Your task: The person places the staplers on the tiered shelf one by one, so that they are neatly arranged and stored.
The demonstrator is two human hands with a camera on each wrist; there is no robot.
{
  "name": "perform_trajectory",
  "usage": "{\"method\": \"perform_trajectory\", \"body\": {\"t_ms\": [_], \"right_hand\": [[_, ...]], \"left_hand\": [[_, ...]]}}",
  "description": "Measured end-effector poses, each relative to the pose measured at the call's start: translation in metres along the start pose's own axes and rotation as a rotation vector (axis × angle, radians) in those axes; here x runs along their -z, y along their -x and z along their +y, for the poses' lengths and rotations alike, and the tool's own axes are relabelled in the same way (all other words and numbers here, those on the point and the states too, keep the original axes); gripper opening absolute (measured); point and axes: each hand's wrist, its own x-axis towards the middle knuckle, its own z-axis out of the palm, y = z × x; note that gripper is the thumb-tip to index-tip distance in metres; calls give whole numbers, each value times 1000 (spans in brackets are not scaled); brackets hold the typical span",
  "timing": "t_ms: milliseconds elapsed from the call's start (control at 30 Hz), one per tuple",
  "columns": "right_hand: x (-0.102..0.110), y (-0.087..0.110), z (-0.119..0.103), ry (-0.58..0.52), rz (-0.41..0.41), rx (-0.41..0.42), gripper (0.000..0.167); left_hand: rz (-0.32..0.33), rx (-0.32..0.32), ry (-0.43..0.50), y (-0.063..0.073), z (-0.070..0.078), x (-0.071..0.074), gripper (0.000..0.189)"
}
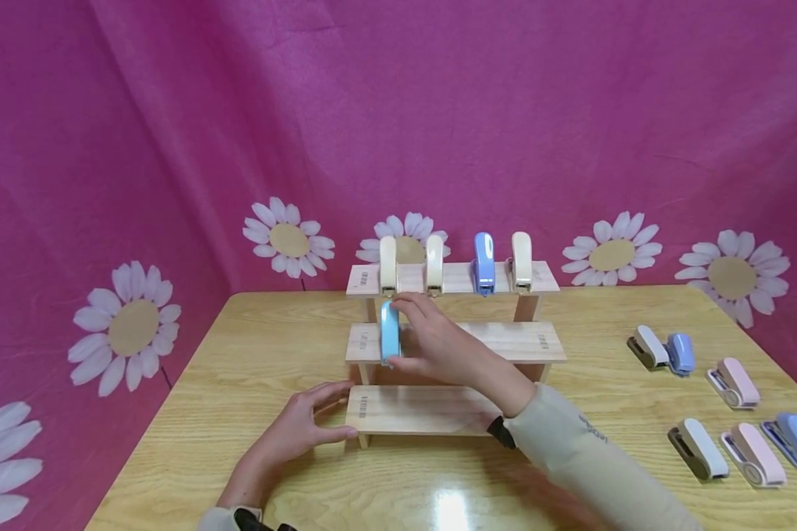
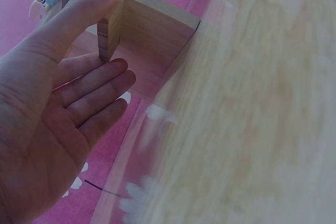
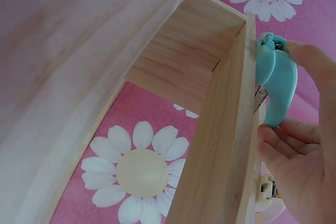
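The right hand [image 1: 441, 345] pinches a light-blue stapler [image 1: 390, 332] at the left end of the wooden rack's [image 1: 405, 398] middle step [image 1: 505, 341]; the left hand [image 1: 295, 422], spread, touches its bottom step [image 1: 425, 413]. Four staplers [image 1: 435, 264] stand along the rack's top step [image 1: 461, 276]; six more staplers [image 1: 733, 383] lie right of it.

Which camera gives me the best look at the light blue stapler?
The right wrist view: the light blue stapler appears large and side-on, with the right hand gripping its ends. The head view shows it smaller, mostly its narrow front; the left wrist view catches it only small, near the top edge.
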Motion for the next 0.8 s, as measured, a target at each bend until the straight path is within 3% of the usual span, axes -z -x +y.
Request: {"method": "perform_trajectory", "body": {"t_ms": [133,367,500,800], "right_hand": [[4,2,-2,6,12,-2,78],[28,19,-11,14,68,90,79],[48,35,-10,8,73,55,83],[85,86,12,41,75,-19,77]], "left_hand": [[1,-9,0,0,0,0,70],[2,21,-3,-1,1,0,73],[17,35,6,-1,1,1,74],[19,-24,4,1,0,-2,72]]}}
